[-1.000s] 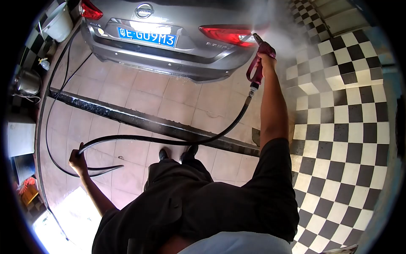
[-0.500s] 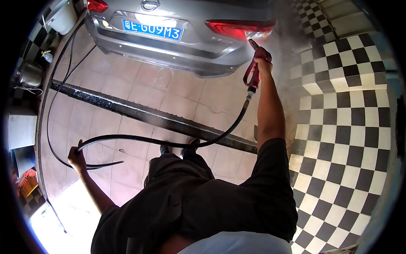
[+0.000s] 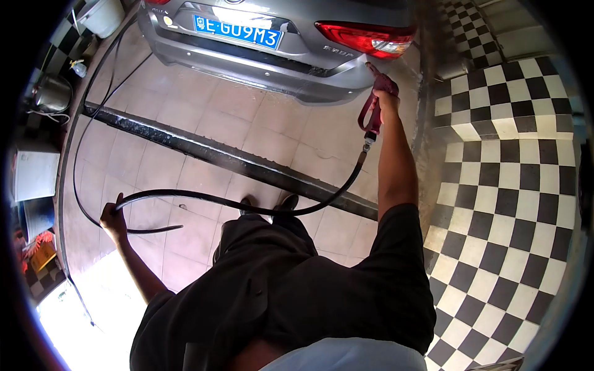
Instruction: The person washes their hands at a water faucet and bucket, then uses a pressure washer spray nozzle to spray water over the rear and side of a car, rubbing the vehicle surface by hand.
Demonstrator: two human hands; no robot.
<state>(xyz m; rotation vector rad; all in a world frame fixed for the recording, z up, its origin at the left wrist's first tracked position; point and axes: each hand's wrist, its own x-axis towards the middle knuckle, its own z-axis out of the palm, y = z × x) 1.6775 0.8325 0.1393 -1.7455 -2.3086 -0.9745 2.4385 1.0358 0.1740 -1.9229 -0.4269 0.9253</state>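
My right hand (image 3: 388, 104) is wrapped round a dark red spray gun (image 3: 384, 83), arm stretched forward. The nozzle points up at the rear bumper corner of a grey car (image 3: 297, 62), just below its red tail light (image 3: 365, 38). A thick black hose (image 3: 247, 204) runs from the base of the gun in a loop across my front. On the left, my left hand (image 3: 113, 219) is closed round this hose, well above the floor. Whether the trigger is pressed, I cannot make out.
A dark drain channel (image 3: 235, 161) crosses the tiled floor (image 3: 210, 130) between me and the car. Checkered steps (image 3: 501, 191) rise on the right. Along the left stand a white bucket (image 3: 102, 17), a metal pot (image 3: 52, 93) and a white box (image 3: 37, 175). Hose also lies there.
The mist around the tail light and bumper corner has thinned. The car sits slightly higher and further right in view. Both hands keep their grips, with little movement.
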